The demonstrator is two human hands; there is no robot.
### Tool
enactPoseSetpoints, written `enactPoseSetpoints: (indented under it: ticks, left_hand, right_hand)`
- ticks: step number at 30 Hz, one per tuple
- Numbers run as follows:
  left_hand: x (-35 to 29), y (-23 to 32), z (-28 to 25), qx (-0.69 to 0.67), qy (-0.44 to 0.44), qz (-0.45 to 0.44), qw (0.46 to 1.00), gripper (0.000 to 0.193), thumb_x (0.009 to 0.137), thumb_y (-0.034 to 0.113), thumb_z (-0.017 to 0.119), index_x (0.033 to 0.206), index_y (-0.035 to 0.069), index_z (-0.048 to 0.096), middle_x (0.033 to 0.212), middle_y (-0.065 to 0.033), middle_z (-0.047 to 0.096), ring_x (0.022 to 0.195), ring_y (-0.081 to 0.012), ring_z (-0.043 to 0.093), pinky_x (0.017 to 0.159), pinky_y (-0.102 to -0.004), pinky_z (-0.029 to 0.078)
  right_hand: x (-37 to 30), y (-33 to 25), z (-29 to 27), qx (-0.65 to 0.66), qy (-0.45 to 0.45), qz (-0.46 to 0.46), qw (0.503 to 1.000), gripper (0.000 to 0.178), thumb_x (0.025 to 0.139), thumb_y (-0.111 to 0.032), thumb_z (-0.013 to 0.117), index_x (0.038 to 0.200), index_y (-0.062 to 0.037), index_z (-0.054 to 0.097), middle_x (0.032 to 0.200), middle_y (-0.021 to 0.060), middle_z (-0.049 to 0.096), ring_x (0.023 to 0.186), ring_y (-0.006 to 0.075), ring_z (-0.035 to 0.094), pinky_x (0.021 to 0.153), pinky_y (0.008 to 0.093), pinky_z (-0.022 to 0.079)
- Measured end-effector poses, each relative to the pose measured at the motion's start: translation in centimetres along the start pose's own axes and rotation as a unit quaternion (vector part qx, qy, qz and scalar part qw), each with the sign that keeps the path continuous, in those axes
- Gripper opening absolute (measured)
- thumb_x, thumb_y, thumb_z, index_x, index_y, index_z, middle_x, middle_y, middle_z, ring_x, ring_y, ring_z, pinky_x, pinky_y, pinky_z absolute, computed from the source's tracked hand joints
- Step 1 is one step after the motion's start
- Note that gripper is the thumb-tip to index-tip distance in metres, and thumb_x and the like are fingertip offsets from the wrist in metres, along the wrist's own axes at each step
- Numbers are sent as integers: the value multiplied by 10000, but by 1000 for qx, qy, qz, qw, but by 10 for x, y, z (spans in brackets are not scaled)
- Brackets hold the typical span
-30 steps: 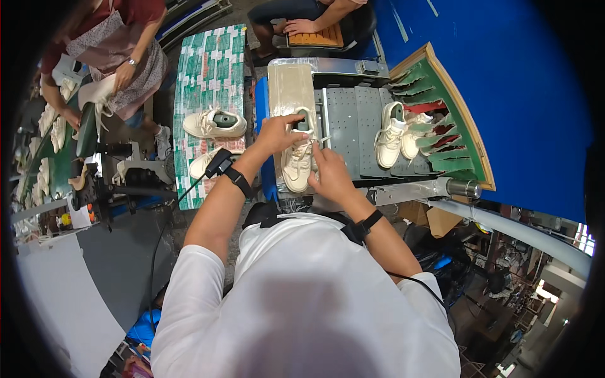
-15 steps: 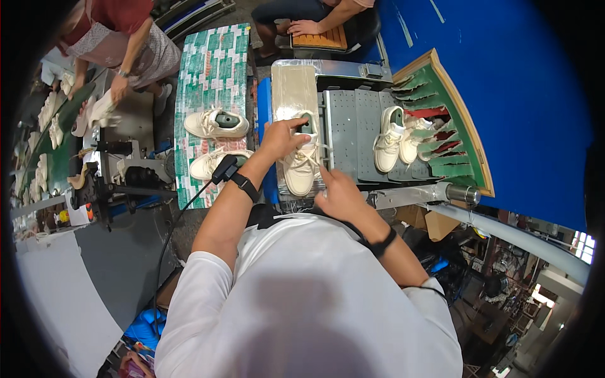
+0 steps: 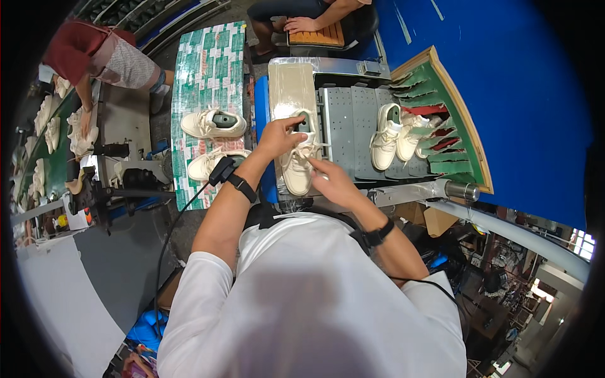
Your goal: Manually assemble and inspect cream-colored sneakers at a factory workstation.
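Note:
A cream sneaker [image 3: 297, 179] with a dark green last inside lies in front of me, its toe pointing toward me. My left hand [image 3: 277, 138] grips its heel end, with fingers and thumb around the collar opening. At the front of the lacing, my right hand [image 3: 336, 185] has its fingertips together on the shoelace [image 3: 306, 153]. The fingers partly cover what they pinch. Beneath the heel end is a beige board [image 3: 292, 85].
Two cream sneakers [image 3: 203, 124] rest on a green-and-white taped board at left. Another pair [image 3: 385, 140] sits on the grey plate conveyor [image 3: 358, 120], beside a wood-framed opening with torn green flaps [image 3: 450, 104]. A co-worker [image 3: 104, 63] stands far left; another person's hand [image 3: 301, 25] shows at the top.
My right hand has moved up and left from beside the sneaker onto its laces. My left hand stays on the heel end. The co-worker at left has leaned toward the shoes there.

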State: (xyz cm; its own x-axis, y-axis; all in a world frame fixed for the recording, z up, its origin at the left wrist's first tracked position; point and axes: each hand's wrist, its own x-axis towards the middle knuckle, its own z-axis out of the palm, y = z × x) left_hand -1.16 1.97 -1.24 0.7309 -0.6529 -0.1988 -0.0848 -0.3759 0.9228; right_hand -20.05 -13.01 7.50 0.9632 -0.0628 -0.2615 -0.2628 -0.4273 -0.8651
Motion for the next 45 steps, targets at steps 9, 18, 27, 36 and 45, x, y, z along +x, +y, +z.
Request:
enactPoseSetpoints:
  ticks: [9,18,27,36,45]
  left_hand:
    - [-45,9,78,3,209,19,978,1066,776,272,932,1622,11,339,1542,-281,483,1425,-408,499,1200,-446,394]
    - [-8,0,35,-266,155,-134,942,972,718,76,892,1559,50,405,1279,-134,676,1128,-244,691,948,-352,582]
    - [106,3,-175,233,42,160,958,882,651,85,872,1476,75,561,1326,-166,705,1213,-322,690,1082,-363,523]
    - [122,-60,-150,511,6,-83,856,1079,672,300,945,1597,127,416,1367,-204,681,1251,-398,666,1090,-533,510]
    - [137,-50,-187,559,15,-62,827,715,654,170,859,1314,63,605,1069,-240,750,1015,-439,726,871,-533,580]
  right_hand:
    - [-24,77,-33,57,250,116,959,593,942,-178,629,1472,78,556,1181,220,703,1116,350,678,1028,403,508]
    - [-88,104,-24,-10,145,188,971,578,959,-241,621,1449,63,588,1338,287,686,1240,354,676,1071,404,497]
    - [-123,98,-32,13,155,271,950,605,925,-254,635,1437,65,600,1295,270,707,1227,343,687,1065,380,503]
    - [-147,118,-25,15,142,268,953,604,910,-267,666,1428,40,621,1199,259,719,1132,375,700,1014,399,526]
    - [-173,143,-37,-7,135,281,950,600,895,-271,679,1407,40,634,1165,261,706,1089,398,696,979,416,542]
